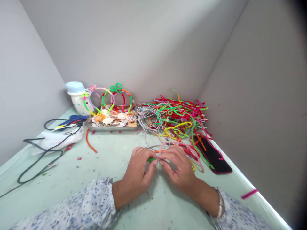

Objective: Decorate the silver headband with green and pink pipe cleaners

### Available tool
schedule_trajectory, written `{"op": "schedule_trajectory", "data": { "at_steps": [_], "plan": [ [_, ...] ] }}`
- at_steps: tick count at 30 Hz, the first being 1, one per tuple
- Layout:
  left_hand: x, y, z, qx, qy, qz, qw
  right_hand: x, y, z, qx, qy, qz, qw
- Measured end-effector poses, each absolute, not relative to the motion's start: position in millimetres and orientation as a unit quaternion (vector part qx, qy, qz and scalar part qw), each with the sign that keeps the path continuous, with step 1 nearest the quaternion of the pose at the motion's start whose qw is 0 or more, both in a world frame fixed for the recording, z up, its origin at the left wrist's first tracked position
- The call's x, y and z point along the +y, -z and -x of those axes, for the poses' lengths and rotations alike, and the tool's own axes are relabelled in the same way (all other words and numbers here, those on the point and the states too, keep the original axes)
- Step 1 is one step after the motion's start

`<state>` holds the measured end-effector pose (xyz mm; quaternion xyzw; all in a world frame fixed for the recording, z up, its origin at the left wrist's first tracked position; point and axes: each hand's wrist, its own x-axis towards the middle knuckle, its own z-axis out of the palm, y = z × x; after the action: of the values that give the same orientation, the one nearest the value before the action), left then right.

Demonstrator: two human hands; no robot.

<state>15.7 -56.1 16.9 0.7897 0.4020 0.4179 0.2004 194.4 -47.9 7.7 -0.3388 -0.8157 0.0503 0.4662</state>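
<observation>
Pink pipe cleaner (165,143) is rising from between the fingertips and arching behind the right hand (181,171), over the counter (105,172) and just in front of the tangled pile (179,111). The left hand (137,167) is pinching a green piece (151,159) between thumb and forefinger; the right is pinching the pink one close beside it, though the fingers are hiding whether the two are joining. Judging by its fuzz, the pink length is probably weighing almost nothing, bending easily, keeping its curve and hardly slipping. Wire ends are likely scratching, so fingertips should be gripping just short of the tip.
</observation>
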Motion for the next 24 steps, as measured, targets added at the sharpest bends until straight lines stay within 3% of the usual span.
{"op": "schedule_trajectory", "data": {
  "at_steps": [24],
  "plan": [
    [-54.6,-13.1,-15.1,0.386,-0.425,-0.799,0.177,-49.5,-8.7,-191.8,-0.809,-0.088,0.37,0.448]
  ]
}}
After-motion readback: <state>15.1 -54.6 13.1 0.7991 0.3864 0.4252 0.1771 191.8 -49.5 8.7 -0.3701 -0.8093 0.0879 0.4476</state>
